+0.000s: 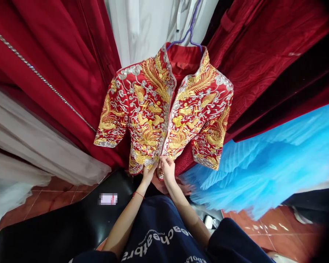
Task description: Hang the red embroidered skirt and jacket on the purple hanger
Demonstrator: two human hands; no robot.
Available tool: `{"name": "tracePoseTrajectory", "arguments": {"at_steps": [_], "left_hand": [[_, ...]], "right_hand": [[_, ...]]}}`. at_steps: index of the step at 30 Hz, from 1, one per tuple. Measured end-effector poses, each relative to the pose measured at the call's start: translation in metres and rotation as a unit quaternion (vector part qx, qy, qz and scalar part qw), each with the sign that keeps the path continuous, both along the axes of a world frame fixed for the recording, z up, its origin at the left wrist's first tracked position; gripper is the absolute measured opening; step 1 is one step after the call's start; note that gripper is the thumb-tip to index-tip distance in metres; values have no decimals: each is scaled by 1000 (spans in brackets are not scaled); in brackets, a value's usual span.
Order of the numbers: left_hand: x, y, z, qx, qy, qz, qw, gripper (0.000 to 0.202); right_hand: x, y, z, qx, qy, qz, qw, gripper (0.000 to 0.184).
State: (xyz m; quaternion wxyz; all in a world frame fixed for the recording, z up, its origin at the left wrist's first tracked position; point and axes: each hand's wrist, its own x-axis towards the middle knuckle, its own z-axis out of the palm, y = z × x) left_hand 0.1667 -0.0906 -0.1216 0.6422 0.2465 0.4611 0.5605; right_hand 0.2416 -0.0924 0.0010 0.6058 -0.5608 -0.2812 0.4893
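Note:
A short-sleeved red jacket (150, 109) with gold and silver embroidery hangs upright in front of me on a purple wire hanger (191, 34). Its stand collar is open at the neck, and the two front edges meet lower down. At the bottom of the front, my left hand (149, 173) is closed on the hem, its fingertips partly hidden by the cloth. Right beside it, my right hand (167, 167) pinches the front edge between thumb and fingers. Whether a zip or hook lies in that pinch is too small to tell.
Red gowns (79, 44) and white fabric (137, 29) hang behind and to the left. A bright blue tulle skirt (263, 157) spreads at the right. Below, a black bench (63, 223) bears a small blurred pale item (108, 199). Reddish tiles (252, 223) cover the floor.

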Motion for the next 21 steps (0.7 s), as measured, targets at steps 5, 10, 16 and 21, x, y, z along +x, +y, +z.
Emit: {"name": "tracePoseTrajectory", "arguments": {"at_steps": [5, 10, 16, 21], "left_hand": [[3, -1, -9, 22, 30, -3, 999, 44], [1, 3, -20, 22, 47, -8, 999, 40], [-6, 8, -29, 6, 51, 6, 999, 46], [-5, 11, -27, 1, 42, 7, 999, 50]], "right_hand": [[8, 19, 48, 55, -7, 8, 998, 25], [8, 36, 87, 125, 14, 23, 992, 23], [6, 55, 116, 176, 12, 28, 984, 23], [10, 74, 154, 225, 8, 22, 974, 25]]}}
